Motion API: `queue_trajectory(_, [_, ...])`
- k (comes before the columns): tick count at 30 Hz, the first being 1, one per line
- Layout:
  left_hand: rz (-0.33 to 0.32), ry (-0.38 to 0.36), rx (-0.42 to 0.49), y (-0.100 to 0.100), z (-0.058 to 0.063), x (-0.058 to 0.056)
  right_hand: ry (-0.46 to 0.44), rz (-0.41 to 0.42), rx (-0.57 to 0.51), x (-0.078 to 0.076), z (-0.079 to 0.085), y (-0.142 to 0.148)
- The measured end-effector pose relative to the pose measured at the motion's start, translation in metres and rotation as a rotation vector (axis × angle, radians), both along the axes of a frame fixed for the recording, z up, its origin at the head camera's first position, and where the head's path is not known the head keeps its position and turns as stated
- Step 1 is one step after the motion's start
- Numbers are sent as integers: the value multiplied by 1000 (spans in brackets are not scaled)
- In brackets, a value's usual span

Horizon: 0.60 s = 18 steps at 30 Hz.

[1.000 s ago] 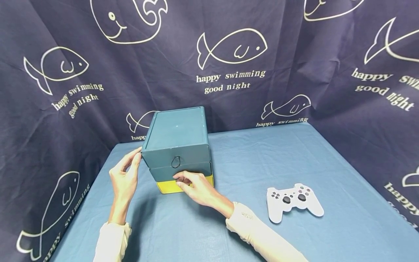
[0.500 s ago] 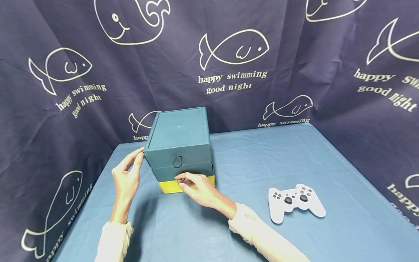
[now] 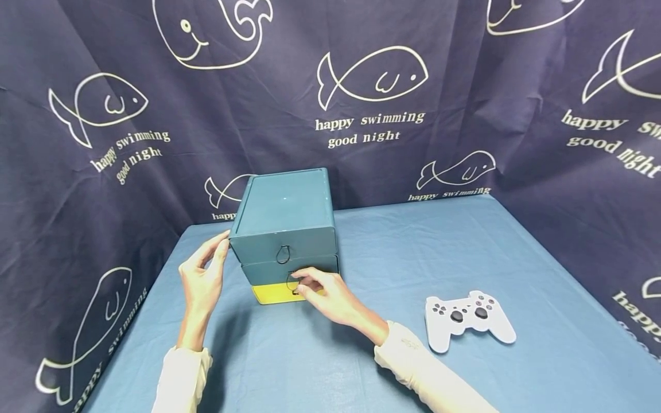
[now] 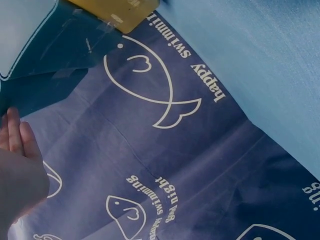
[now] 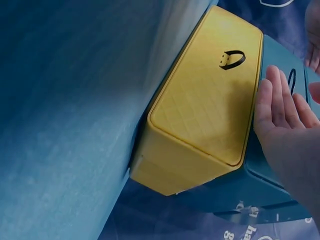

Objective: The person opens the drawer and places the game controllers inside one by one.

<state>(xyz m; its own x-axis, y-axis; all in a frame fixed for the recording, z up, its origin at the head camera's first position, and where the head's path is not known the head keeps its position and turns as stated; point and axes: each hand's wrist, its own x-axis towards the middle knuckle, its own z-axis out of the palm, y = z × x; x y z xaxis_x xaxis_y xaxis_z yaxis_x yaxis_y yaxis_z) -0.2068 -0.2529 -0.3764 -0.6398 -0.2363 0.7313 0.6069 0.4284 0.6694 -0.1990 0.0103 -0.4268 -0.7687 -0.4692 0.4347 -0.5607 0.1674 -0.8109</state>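
A three-tier drawer box stands on the table in the head view: a teal top drawer (image 3: 258, 244), a teal middle drawer (image 3: 263, 273) and a yellow bottom drawer (image 3: 268, 293). My left hand (image 3: 201, 281) touches the box's left front edge; its fingers look straight in the left wrist view. At the middle drawer is my right hand (image 3: 327, 293), its fingers loosely bent beside the black loop handle (image 5: 292, 80). The loop shows unpinched between thumb and fingers. A separate loop (image 5: 235, 60) hangs on the yellow drawer.
A white game controller (image 3: 467, 318) lies on the blue tablecloth (image 3: 392, 258), to the right of the box. Dark blue curtains (image 3: 372, 166) with fish drawings rise behind and beside the table.
My right hand has shifted slightly right, and the middle drawer's loop, earlier between its fingertips, now shows clear of them. My left hand stays at the box edge. The head view has shifted slightly.
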Motion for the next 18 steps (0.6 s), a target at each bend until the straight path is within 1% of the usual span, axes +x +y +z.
queue_trajectory(5, [8,-8,-9,1,0,0,9,-10,-16,-1,-1,6])
queue_trajectory(10, [5,-13,-9,3,1,2,-5,-63,-13,-1,-1,11])
queue_trajectory(13, [-1,-5,-8,3,2,3,-33,-87,47,0,-1,13])
queue_trajectory(16, [-9,1,-8,2,2,3,-58,-58,117,1,-1,14])
queue_trajectory(18, [-10,2,-8,1,2,3,-56,-24,158,1,-2,13])
